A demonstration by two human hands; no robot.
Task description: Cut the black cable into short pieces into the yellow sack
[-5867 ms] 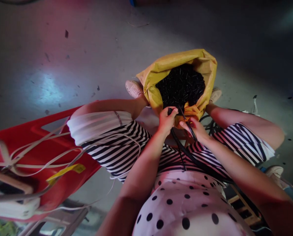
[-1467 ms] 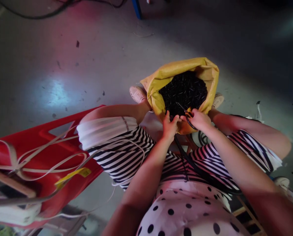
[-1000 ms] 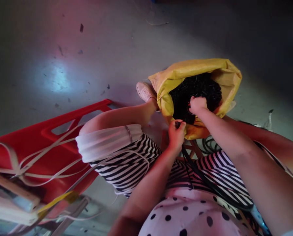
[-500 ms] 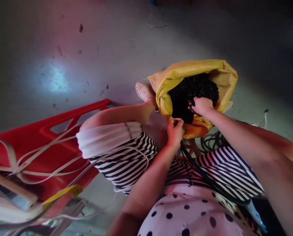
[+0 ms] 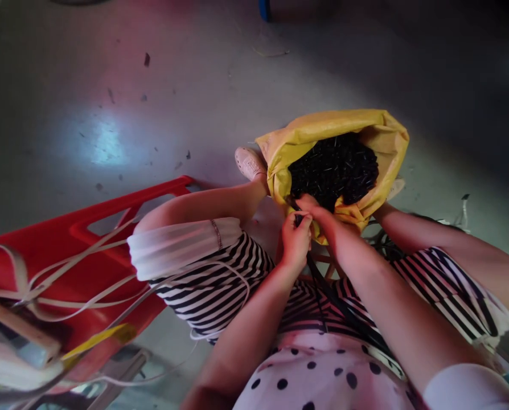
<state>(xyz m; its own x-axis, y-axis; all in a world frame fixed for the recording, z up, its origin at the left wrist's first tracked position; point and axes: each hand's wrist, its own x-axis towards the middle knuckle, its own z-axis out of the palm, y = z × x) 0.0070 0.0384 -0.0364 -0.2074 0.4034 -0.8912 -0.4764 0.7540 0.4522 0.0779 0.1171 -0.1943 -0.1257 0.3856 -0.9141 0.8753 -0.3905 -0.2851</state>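
Observation:
My left hand (image 5: 296,242) is closed on a black cable (image 5: 316,279), whose strands hang from the fist towards my lap. Right beside it, at the near rim of a yellow sack (image 5: 335,122), is my right hand (image 5: 312,206). Its fingers point left and are bent close to the left fist. Whatever they grip is dark and hidden by the hands. Inside the open sack lies a heap of short black pieces (image 5: 335,168), with small glints on them.
The sack stands on the grey floor (image 5: 186,102) between my feet. At left is a red plastic chair (image 5: 105,267) with pale straps (image 5: 96,247) across it. Black cable coils (image 5: 382,242) lie right of the sack. A blue leg-like object (image 5: 265,10) shows at the top edge.
My right hand has moved left and nearer, out of the sack's middle to beside my left hand. The heap in the sack shows more fully. My left hand has shifted slightly left.

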